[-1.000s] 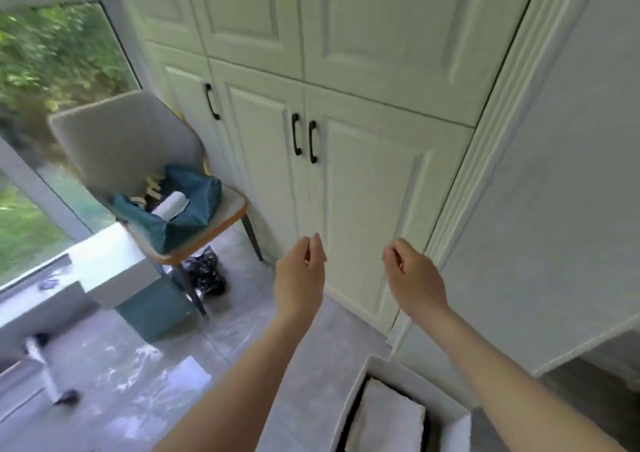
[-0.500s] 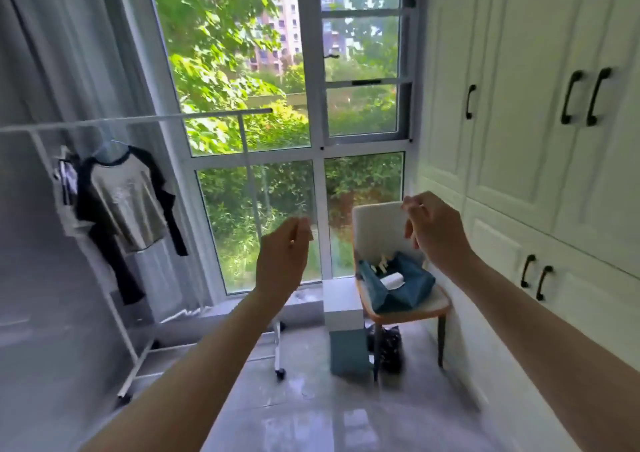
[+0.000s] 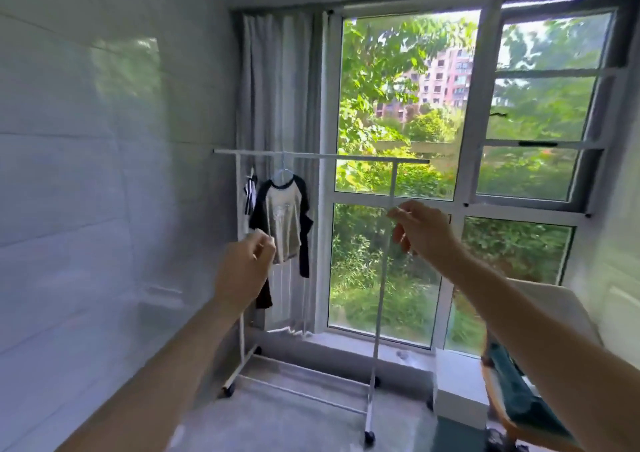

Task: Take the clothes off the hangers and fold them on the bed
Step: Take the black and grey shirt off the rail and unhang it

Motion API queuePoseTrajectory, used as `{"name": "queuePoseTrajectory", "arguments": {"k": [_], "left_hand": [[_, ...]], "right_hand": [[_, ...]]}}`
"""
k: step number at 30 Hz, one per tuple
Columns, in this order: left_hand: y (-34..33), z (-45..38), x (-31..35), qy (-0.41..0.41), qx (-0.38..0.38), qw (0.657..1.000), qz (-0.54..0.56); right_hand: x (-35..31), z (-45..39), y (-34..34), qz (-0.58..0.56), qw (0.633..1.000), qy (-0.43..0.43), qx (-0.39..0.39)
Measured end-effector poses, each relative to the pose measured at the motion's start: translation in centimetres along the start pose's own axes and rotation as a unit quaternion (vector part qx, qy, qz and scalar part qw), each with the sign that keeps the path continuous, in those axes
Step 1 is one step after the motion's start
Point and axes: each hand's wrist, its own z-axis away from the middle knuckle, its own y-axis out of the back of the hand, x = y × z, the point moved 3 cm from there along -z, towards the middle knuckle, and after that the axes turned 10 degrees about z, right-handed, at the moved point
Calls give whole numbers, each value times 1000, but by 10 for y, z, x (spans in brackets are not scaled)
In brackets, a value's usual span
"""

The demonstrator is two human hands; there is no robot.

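Head cam, left to right: raglan shirt hangs on a hanger on the rack, center-left. Left hand and right hand are raised, fingers loosely curled, holding nothing, probably reaching for it. No bed visible.

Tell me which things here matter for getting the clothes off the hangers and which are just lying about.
For the job:
raglan shirt on its hanger
striped garment hanging beside it
clothes rack
left hand and right hand, both raised and holding nothing

Just there:
curtain
window
chair with teal cloth
white box
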Motion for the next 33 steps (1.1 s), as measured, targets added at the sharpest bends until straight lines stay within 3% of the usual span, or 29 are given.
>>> {"name": "queuePoseTrajectory", "arguments": {"k": [6, 12, 23, 27, 33], "left_hand": [[45, -86, -87, 1, 53, 990, 132], [44, -178, -165, 57, 95, 980, 165], [-56, -315, -317, 84, 66, 980, 166], [-96, -374, -369, 103, 67, 987, 107], [-122, -445, -424, 70, 70, 993, 61]], "right_hand": [[-38, -86, -93, -37, 999, -3, -12], [-44, -165, -160, -63, 998, -3, -1], [58, -346, -283, -96, 995, -5, -14], [112, -428, -352, -102, 993, -32, -48], [147, -529, -433, -121, 989, -58, -68]]}}
